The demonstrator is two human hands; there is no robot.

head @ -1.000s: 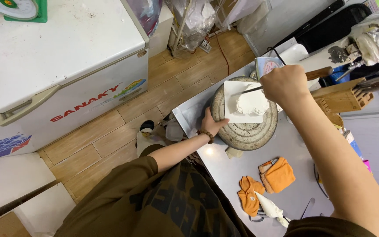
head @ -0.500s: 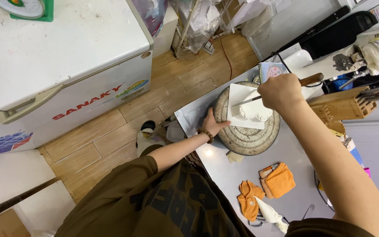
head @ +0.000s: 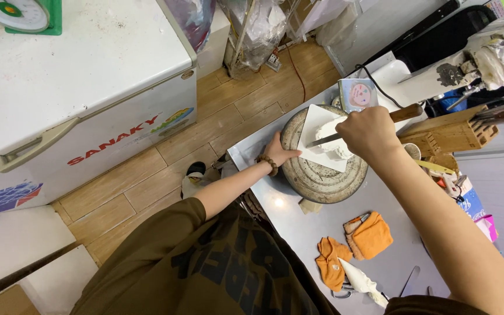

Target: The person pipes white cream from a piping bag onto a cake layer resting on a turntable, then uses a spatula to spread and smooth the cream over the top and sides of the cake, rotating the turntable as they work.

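A round metal turntable (head: 322, 175) stands on a steel counter. On it lies a white square board (head: 316, 125) with a small white frosted cake (head: 331, 143). My right hand (head: 371, 133) grips a wooden-handled palette knife (head: 406, 112), its blade against the cake's side. My left hand (head: 280, 153), with a bead bracelet at the wrist, rests on the turntable's left rim.
Orange cloths (head: 368, 236) and a white piping bag (head: 360, 280) lie on the steel counter (head: 298, 224) near me. A wooden knife block (head: 447, 133) and a stand mixer (head: 485, 61) stand at the right. A white chest freezer (head: 83, 93) with a green scale (head: 21, 14) is left, across a wooden floor.
My right hand and the knife have shifted slightly along the cake's side. My left hand stays on the turntable rim. The view has moved a little.
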